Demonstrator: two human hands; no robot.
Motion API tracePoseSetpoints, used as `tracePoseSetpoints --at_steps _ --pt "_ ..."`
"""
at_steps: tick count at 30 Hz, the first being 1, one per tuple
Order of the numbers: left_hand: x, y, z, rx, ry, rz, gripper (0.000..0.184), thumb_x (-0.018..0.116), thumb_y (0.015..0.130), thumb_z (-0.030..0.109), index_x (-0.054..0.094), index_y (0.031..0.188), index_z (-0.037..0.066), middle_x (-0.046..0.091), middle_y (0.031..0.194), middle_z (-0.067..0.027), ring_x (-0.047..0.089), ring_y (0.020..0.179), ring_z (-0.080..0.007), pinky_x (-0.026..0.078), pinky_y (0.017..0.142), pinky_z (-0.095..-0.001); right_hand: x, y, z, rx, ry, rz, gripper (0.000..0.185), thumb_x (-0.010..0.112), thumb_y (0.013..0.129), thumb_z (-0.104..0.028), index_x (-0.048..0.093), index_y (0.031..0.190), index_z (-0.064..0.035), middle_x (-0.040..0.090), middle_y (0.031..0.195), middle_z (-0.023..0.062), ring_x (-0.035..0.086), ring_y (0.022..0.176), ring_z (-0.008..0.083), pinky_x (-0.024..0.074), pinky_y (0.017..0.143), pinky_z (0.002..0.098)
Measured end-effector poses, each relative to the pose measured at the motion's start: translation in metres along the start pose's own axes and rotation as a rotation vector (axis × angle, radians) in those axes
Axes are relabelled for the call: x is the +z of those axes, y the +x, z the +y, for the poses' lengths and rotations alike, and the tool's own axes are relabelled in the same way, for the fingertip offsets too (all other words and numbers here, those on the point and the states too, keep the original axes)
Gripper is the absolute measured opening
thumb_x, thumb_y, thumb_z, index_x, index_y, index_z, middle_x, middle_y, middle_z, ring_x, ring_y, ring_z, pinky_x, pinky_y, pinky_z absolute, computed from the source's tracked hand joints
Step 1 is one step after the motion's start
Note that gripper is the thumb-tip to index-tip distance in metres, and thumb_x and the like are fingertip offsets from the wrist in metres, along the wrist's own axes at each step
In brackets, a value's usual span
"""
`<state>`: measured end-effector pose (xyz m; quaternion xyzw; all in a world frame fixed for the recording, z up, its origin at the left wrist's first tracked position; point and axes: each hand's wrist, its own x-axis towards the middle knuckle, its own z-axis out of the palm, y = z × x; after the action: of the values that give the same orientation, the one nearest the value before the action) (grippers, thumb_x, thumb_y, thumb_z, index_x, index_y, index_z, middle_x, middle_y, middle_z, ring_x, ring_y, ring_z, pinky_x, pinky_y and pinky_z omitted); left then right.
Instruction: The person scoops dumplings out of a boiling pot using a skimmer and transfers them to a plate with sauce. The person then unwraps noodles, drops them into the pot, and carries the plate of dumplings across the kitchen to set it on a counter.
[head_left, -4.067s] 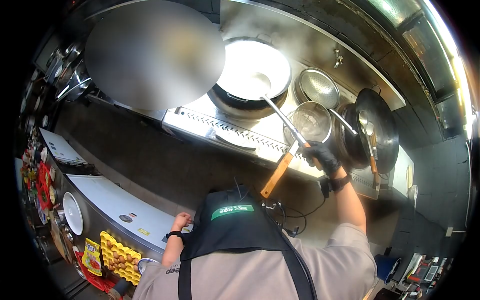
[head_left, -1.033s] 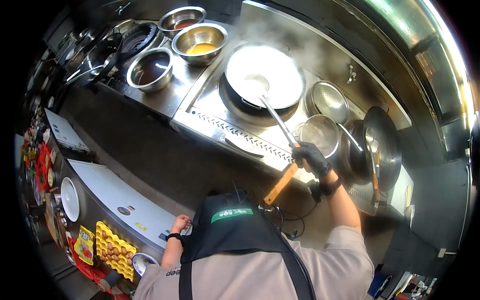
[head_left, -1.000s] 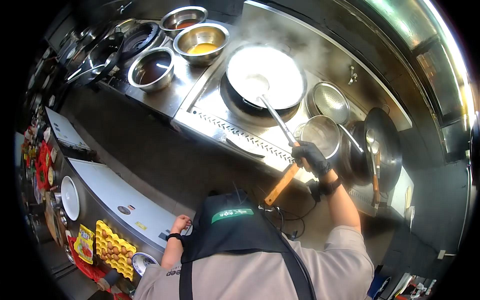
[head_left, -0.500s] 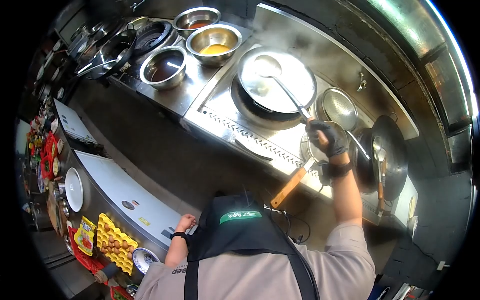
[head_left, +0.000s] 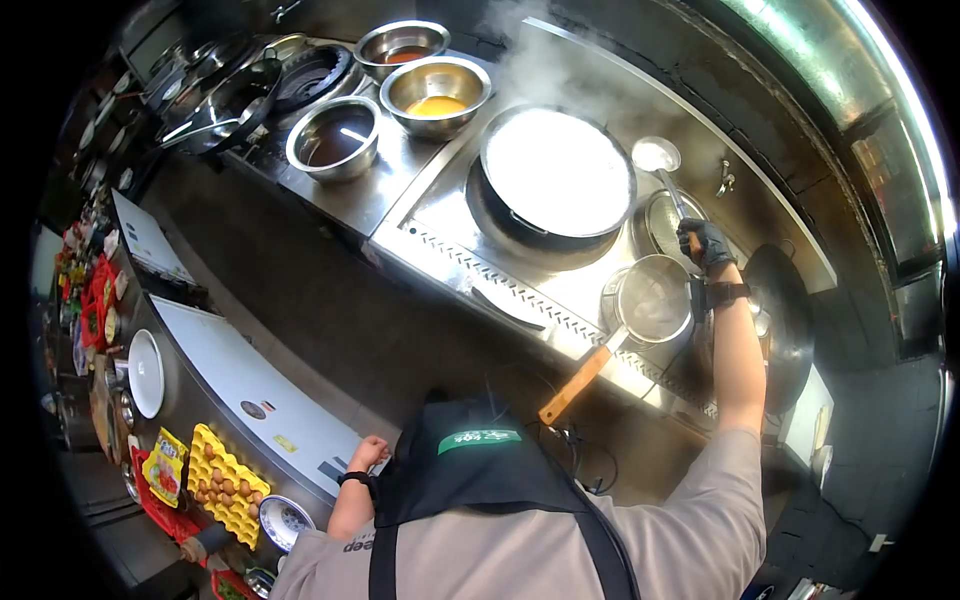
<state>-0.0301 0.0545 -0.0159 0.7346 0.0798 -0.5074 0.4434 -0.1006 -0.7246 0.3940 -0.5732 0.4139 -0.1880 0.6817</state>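
My right hand point(head_left: 705, 243), in a black glove, is wrapped round the handle of a ladle point(head_left: 657, 155). The ladle's bowl is held up by the back splash panel, to the right of the large wok point(head_left: 485, 190). A glaring white surface point(head_left: 558, 170) fills the wok's round top; whether it is a lid or the contents I cannot tell. Below my right hand, a wooden-handled strainer point(head_left: 655, 298) rests over a round container. My left hand point(head_left: 372, 452) is curled closed beside the white-topped counter point(head_left: 270, 390), with nothing visible in it.
Steel bowls with dark liquid point(head_left: 335, 140), yellow liquid point(head_left: 437, 95) and reddish liquid point(head_left: 402, 45) stand left of the wok. A perforated strainer point(head_left: 660, 220) and a dark wok point(head_left: 790, 330) are at the right. An egg tray point(head_left: 225, 485) sits at lower left. Steam rises behind the wok.
My right hand has moved the ladle right and away from above the wok. The wooden-handled strainer is now less covered by my hand. Steam looks thicker. My left hand has hardly moved.
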Motion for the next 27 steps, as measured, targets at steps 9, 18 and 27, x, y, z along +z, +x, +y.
tracePoseSetpoints --at_steps 9,18,27 --pt "0.004 0.006 -0.001 -0.043 -0.061 -0.009 0.010 0.054 0.089 0.015 0.056 0.091 0.006 0.060 0.075 -0.0042 0.057 0.062 -0.0132 0.046 0.051 -0.0265 -0.050 0.081 0.029 -0.507 -1.473 0.388 0.022 0.053 0.080 -0.018 0.064 0.082 0.0009 0.063 0.082 0.0254 0.063 0.077 0.0381 0.0500 0.070 0.0440" --pt "0.013 0.005 0.043 -0.019 0.026 0.012 0.010 0.053 0.089 0.016 0.056 0.092 0.007 0.061 0.077 -0.0048 0.059 0.064 -0.0156 0.046 0.054 -0.0288 -0.026 -0.052 0.019 -0.564 -0.881 0.227 0.016 0.058 0.079 -0.015 0.055 0.082 0.0001 0.051 0.061 0.0069 0.049 0.054 0.0209 0.0382 0.050 0.0346" --pt "0.008 0.007 0.052 -0.039 0.126 0.003 0.015 0.053 0.088 0.020 0.058 0.096 0.007 0.062 0.083 -0.0045 0.062 0.076 -0.0176 0.050 0.064 -0.0325 0.002 -0.162 0.056 -0.098 -0.365 -0.062 0.024 0.060 0.073 -0.006 0.057 0.096 -0.0010 0.049 0.060 -0.0006 0.044 0.045 0.0084 0.0349 0.040 0.0234"
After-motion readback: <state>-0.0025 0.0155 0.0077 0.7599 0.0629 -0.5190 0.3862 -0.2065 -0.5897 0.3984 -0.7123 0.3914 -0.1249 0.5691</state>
